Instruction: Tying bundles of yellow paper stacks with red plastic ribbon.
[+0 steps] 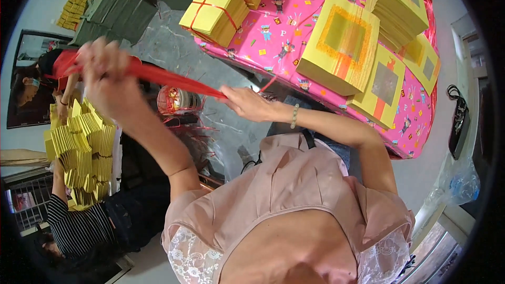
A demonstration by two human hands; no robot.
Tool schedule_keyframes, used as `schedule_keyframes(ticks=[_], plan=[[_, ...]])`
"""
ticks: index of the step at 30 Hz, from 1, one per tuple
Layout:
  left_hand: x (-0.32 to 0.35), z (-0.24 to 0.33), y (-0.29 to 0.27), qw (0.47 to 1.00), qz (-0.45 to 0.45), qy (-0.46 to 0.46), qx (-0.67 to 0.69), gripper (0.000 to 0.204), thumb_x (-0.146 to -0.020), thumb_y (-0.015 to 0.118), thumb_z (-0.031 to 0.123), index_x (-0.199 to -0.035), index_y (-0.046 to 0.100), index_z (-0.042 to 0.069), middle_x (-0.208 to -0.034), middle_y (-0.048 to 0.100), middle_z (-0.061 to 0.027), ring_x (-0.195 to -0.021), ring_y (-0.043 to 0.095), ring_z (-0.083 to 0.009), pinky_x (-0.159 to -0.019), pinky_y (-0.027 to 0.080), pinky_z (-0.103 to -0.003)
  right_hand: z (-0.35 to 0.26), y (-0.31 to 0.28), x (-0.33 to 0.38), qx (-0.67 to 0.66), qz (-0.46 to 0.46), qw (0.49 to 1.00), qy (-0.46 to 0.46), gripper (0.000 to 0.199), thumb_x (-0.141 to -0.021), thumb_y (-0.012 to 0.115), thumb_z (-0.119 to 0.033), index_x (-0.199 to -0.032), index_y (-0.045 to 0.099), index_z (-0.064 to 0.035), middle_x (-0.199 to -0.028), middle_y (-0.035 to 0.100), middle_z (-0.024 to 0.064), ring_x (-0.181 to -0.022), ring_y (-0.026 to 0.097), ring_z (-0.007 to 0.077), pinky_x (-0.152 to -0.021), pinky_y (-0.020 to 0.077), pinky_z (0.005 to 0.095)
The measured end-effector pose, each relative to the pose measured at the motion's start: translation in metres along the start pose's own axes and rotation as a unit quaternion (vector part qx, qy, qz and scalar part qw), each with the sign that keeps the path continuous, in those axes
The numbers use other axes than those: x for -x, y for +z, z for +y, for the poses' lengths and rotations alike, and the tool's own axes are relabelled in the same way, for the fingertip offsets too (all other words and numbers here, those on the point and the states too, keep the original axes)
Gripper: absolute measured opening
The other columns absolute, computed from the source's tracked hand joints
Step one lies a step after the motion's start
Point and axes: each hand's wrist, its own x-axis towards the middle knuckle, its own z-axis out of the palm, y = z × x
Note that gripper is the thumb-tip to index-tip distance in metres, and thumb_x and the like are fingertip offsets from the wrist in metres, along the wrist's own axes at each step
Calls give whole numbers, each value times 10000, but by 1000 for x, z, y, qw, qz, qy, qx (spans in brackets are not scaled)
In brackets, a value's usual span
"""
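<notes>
Step in hand, as judged: drawing red ribbon (173,79) taut. Left hand (108,76) raised, fist closed on ribbon; right hand (250,104) pinching other end. Ribbon spool (179,100) below. Next move likely needs nearby yellow paper stack (339,42) on pink table (421,126).

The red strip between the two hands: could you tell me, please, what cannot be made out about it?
- Head view: the red strip ends inside the blurred left hand; its far end is hidden.
- Right hand: fingers cover the strip's other end.
- Spool: link to strip unclear.
</notes>
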Motion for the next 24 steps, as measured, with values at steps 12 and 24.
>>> schedule_keyframes(ticks=[12,24], plan=[[76,95,-143,509,273,137,-805,199,-912,411,158,-924,512,-13,-650,516,-104,-538,510,-256,-507,428,-363,118,30,60,90,-100,984,115,100,-851,461,-119,-858,418,-29,-689,533,193,-671,538,406,-569,382,479],[143,-93,-85,749,-233,-321,-531,311,-897,510,229,-1092,486,-12,-733,564,-150,-653,565,-227,-601,429,-334,-20,-44,-49,238,-291,925,49,208,-839,480,-166,-947,527,5,-793,622,215,-813,607,390,-680,471,456]])
